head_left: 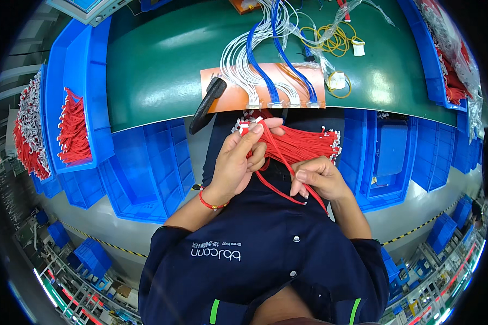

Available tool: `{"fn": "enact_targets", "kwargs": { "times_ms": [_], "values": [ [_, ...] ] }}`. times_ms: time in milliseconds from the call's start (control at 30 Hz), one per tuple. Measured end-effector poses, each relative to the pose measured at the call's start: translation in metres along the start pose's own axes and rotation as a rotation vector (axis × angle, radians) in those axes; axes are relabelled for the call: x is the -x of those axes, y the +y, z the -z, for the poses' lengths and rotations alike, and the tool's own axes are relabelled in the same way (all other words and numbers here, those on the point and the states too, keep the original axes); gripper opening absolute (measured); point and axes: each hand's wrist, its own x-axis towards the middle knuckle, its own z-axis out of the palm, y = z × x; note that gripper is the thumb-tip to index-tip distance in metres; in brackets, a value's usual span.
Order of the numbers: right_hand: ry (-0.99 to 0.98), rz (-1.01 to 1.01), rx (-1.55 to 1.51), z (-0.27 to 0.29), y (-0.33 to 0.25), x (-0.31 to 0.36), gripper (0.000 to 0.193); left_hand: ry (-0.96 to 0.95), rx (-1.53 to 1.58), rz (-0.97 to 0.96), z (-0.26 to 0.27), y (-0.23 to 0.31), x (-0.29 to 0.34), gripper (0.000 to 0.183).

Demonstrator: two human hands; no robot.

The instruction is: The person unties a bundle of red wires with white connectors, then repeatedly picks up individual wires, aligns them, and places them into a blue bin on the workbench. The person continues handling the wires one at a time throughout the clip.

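Note:
My left hand [236, 162] is closed in a pinch on red cables [276, 151] near their small white end connectors [258, 120]. Lower and to the right, my right hand [322, 181] has its fingers curled round the same red cables, whose loose ends hang past it over my dark shirt. Behind both hands, a thick bundle of red cables [309, 145] with white connectors at its ends lies across my lap. At the table's near edge is an orange board [214, 100], where white cables [238, 65] and blue cables [260, 67] end in white connectors.
A black curved object [206, 108] overhangs the green table [162, 70] at the board's left. Yellow cables [336, 40] lie coiled at the far right. A blue bin [76, 59] at left holds red cables; another bin [425, 49] stands at right. More blue bins [141, 168] sit below.

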Motion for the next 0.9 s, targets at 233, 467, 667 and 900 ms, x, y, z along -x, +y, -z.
{"fn": "enact_targets", "kwargs": {
  "times_ms": [233, 467, 667, 900],
  "values": [
    [0.221, 0.075, -0.225, 0.04, 0.006, 0.017, 0.018, 0.084, -0.122, -0.178, 0.006, -0.005, -0.003, 0.034],
    [0.368, 0.271, -0.283, 0.034, 0.002, 0.006, 0.034, 0.002, -0.144, -0.189, 0.003, -0.001, -0.003, 0.04],
    [0.332, 0.207, 0.323, 0.011, 0.009, -0.027, 0.02, -0.103, 0.046, -0.031, 0.007, 0.007, -0.002, 0.046],
    [0.381, 0.213, 0.077, 0.003, -0.004, -0.042, 0.022, -0.313, 0.686, 0.13, 0.022, 0.005, -0.004, 0.054]
  ]
}}
